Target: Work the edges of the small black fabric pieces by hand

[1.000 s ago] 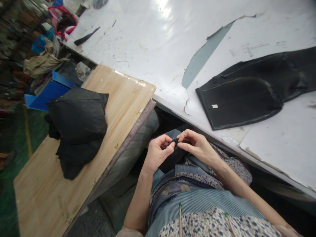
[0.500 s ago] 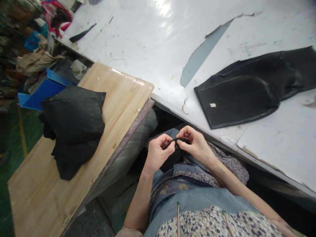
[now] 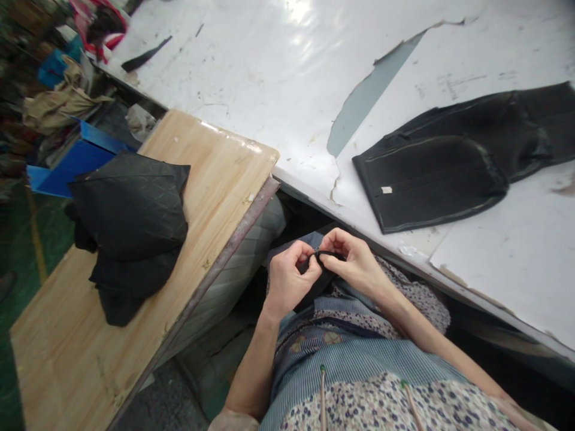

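Between my two hands, above my lap, is a piece of black fabric [image 3: 309,293] with a narrow dark edge. My left hand [image 3: 290,278] pinches this edge between thumb and fingers. Right beside it, my right hand [image 3: 353,260] pinches the same edge, the fingertips nearly touching. Too small to make out is the detail between the fingertips. A black garment piece [image 3: 435,185] with a small white label lies flat on the white table [image 3: 251,78], to the right. Folded black fabric [image 3: 130,209] rests on the wooden board [image 3: 215,197] at the left.
The table's front edge runs diagonally just beyond my hands. Its white covering is torn, showing a grey patch [image 3: 368,102]. A black strip [image 3: 146,55] lies at the far left of the table. A blue box [image 3: 81,161] and a red bag [image 3: 101,27] stand beyond the board.
The view has shifted slightly. My left fingertips have moved a little to the right along the dark edge, and both hands keep their pinch.
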{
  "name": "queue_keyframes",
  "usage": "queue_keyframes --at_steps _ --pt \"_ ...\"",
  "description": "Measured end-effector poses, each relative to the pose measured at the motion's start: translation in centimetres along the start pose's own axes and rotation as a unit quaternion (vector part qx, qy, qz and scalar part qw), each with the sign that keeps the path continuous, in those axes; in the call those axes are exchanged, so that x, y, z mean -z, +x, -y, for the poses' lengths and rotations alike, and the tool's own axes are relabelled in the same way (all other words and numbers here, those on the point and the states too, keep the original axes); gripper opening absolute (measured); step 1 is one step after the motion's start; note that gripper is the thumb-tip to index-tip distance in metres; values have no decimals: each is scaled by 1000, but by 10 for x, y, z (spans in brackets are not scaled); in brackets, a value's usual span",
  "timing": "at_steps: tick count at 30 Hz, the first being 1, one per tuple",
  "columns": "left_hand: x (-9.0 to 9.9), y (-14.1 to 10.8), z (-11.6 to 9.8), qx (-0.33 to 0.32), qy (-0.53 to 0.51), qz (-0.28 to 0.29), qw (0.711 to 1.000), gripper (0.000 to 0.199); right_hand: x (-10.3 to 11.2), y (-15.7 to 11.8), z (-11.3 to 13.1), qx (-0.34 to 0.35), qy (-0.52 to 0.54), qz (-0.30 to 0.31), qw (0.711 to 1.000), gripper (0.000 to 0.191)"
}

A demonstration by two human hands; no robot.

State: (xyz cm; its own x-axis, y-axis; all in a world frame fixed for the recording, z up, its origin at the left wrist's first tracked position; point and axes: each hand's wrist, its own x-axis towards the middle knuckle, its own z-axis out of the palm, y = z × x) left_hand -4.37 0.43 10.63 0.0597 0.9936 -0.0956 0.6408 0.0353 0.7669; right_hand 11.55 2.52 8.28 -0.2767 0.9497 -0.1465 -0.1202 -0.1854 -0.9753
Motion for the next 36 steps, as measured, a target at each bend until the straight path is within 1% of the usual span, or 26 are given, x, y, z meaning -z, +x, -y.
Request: queue_keyframes --at_steps 2,4,8,10,14,17,20,23,27,29,30,32,36 --pt "1 1 3 25 -45 22 998 8 5 -1 -2 -12 18 36 999 7" --pt "3 2 5 53 -100 50 992 10 10 -3 -5 -24 40 65 997 10" --pt "7 3 9 77 -184 97 975 11 14 -6 -9 -55 104 70 991 19" --pt "8 3 9 83 -208 110 968 12 13 -5 -11 -57 109 67 990 20" --pt "5 4 8 96 -204 92 970 14 9 -5 -12 -30 75 50 995 13" --pt "3 4 7 89 -180 74 977 11 10 -6 -11 -19 55 62 996 10" --pt "0 4 6 86 -177 70 978 10 15 -9 -11 -6 25 85 996 13" --pt "-1 4 7 85 -186 81 976 9 22 -12 -14 -7 11 92 996 18" --pt "-2 4 8 95 -207 81 970 11 31 -14 -19 -24 48 72 996 31" --pt "-2 4 9 99 -214 82 968 12 32 -15 -18 -15 56 73 996 28" --pt "-2 4 9 97 -215 83 968 12 32 -15 -17 -7 43 78 996 25" --pt "-1 4 10 89 -213 87 969 13 30 -16 -14 11 -3 84 996 26" --pt "-1 5 11 76 -210 83 971 13 27 -19 -7 71 -83 68 992 23"
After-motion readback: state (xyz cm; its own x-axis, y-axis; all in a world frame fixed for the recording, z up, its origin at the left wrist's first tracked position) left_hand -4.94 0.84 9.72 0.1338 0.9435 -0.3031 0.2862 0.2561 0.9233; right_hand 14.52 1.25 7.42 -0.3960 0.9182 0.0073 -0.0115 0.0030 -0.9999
